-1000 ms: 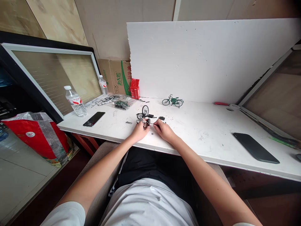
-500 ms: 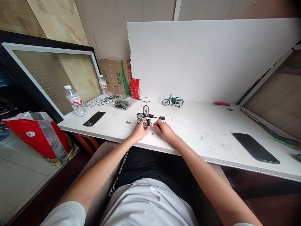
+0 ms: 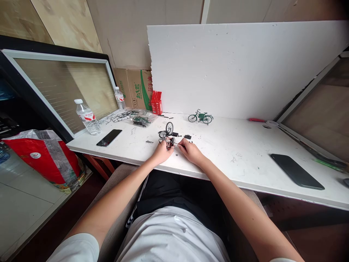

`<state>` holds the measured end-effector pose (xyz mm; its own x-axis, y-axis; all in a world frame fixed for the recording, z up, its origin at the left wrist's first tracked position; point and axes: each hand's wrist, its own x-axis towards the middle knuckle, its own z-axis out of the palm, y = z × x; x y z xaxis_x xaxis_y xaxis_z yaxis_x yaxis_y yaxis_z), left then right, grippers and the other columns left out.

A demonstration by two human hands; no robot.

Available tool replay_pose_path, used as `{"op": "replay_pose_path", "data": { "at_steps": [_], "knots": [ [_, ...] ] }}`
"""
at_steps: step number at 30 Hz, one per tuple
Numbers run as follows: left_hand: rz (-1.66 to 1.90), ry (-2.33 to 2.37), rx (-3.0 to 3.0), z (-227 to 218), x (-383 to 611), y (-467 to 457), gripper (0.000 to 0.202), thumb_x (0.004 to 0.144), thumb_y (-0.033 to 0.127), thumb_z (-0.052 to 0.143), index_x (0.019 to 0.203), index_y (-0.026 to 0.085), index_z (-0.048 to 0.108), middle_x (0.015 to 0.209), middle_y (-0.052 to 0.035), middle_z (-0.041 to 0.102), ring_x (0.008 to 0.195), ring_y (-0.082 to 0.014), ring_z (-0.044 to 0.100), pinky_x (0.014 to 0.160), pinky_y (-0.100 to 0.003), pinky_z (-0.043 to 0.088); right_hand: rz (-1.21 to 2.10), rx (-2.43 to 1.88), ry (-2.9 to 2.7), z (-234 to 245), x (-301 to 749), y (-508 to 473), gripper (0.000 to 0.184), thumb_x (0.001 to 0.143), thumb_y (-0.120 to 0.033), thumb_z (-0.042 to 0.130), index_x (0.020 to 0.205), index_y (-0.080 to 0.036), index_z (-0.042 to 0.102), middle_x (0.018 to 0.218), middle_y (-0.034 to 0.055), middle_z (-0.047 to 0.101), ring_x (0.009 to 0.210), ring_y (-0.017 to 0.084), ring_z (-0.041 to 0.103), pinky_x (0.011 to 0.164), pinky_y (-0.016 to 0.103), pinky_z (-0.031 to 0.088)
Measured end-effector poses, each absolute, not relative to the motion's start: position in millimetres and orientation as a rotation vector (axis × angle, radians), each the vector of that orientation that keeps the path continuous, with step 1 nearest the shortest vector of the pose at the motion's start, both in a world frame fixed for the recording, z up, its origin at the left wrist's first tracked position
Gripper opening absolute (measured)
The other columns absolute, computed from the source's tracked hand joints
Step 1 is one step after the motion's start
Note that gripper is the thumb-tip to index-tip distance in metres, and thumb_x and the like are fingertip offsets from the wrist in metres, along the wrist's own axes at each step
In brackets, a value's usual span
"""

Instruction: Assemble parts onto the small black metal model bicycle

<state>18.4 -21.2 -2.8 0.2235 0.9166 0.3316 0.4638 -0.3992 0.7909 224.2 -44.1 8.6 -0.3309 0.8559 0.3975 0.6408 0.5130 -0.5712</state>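
Observation:
Near the table's front edge, my left hand [image 3: 163,153] is closed around part of a black model bicycle [image 3: 171,142]. One spoked wheel [image 3: 169,128] of it stands upright and another lies lower beside it. My right hand [image 3: 190,151] pinches a small screwdriver [image 3: 180,145], thin and dark, its shaft pointing left at the model. Whether the tip touches the model I cannot tell. Just beyond my hands lie small black parts [image 3: 188,137]. A tiny round dark piece [image 3: 177,155] rests between my wrists.
A green model bicycle [image 3: 200,116] stands further back. Bagged parts [image 3: 141,120], a phone [image 3: 109,138], a water bottle [image 3: 87,117] and a red box [image 3: 156,103] are on the left. A dark phone [image 3: 297,171] lies right. A white board [image 3: 240,69] rises behind.

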Motion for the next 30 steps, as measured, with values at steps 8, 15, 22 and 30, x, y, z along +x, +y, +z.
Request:
{"op": "replay_pose_path", "data": {
  "at_steps": [8,15,22,30],
  "knots": [
    [1.090,1.286,1.973,-4.9,18.4,-19.4,0.023,0.086,0.021,0.073,0.108,0.019,0.065,0.095,-0.0087,0.073,0.093,-0.0260,0.070,0.090,-0.039,0.057,0.358,-1.234,-2.098,7.4,222.2,-44.8,0.012,0.106,-0.034,0.045,0.104,-0.024,0.051,0.096,0.0068,0.073,0.077,0.021,0.066,0.070,0.028,0.046],
    [1.083,1.269,2.003,-2.2,18.8,-21.6,0.021,0.088,0.022,0.072,0.107,0.019,0.066,0.096,-0.0093,0.074,0.094,-0.0258,0.071,0.091,-0.040,0.057,0.342,-1.258,-2.106,9.8,219.9,-47.4,0.011,0.106,-0.032,0.045,0.104,-0.023,0.052,0.093,0.0063,0.073,0.075,0.020,0.066,0.068,0.027,0.045],
    [1.082,1.252,2.029,-1.0,18.8,-22.6,0.027,0.088,0.021,0.071,0.115,0.018,0.067,0.104,-0.0118,0.077,0.101,-0.0280,0.072,0.098,-0.042,0.057,0.314,-1.276,-2.128,7.3,220.3,-46.0,0.013,0.107,-0.032,0.046,0.103,-0.023,0.054,0.090,0.0051,0.072,0.073,0.019,0.064,0.067,0.027,0.042],
    [1.080,1.253,2.034,0.3,19.2,-23.5,0.029,0.087,0.021,0.071,0.116,0.019,0.068,0.107,-0.0125,0.077,0.103,-0.0294,0.073,0.099,-0.044,0.058,0.298,-1.284,-2.135,5.7,220.6,-45.7,0.014,0.107,-0.033,0.046,0.104,-0.023,0.055,0.088,0.0048,0.072,0.071,0.018,0.063,0.065,0.026,0.040]
  ]
}}
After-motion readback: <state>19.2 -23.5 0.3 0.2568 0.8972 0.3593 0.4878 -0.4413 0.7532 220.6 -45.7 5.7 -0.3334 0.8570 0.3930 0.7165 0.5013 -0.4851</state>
